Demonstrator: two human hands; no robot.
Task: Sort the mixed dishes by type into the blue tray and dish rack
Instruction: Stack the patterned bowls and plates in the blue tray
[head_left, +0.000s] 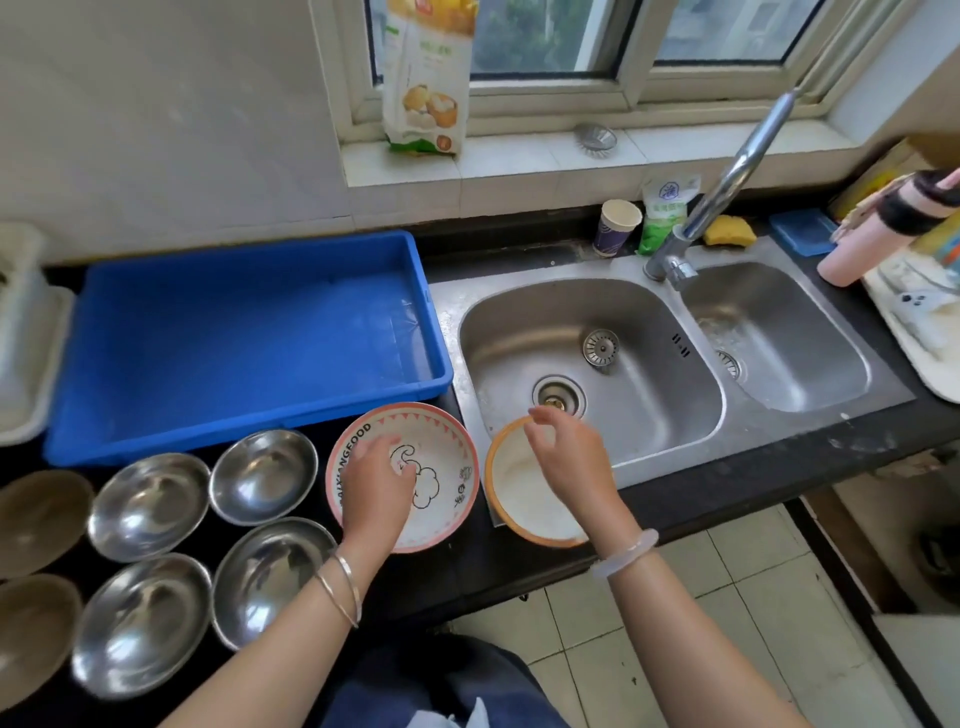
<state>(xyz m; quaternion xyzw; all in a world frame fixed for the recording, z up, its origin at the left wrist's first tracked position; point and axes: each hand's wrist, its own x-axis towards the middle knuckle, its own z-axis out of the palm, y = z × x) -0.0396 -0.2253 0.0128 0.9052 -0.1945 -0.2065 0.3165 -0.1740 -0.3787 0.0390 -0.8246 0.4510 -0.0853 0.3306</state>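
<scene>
**Dish count at the sink**

Near left are four steel bowls (150, 506) (264, 475) (143, 623) (270, 579). At the left edge are two brown bowls (41, 519) (31, 639). Two patterned bowls (441, 467) (519, 514) sit centre. One blue tray (249, 332) lies far left. Two sink basins (649, 374) (789, 338) are on the right.

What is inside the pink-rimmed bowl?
The left hand sits in the bowl, beside a cartoon print on its white floor. No contents show, but the hand covers part of the floor.

I'm looking into a home kitchen: a steel double sink (519, 338) with a swivel tap (737, 166) sits in a dark counter (727, 483), a sponge (730, 231) and paper cup (618, 226) behind it, a flour bag (426, 88) on the far tiled window sill (519, 161), steel bowls (148, 506) near left, and floor tiles (727, 597) near right.
</scene>
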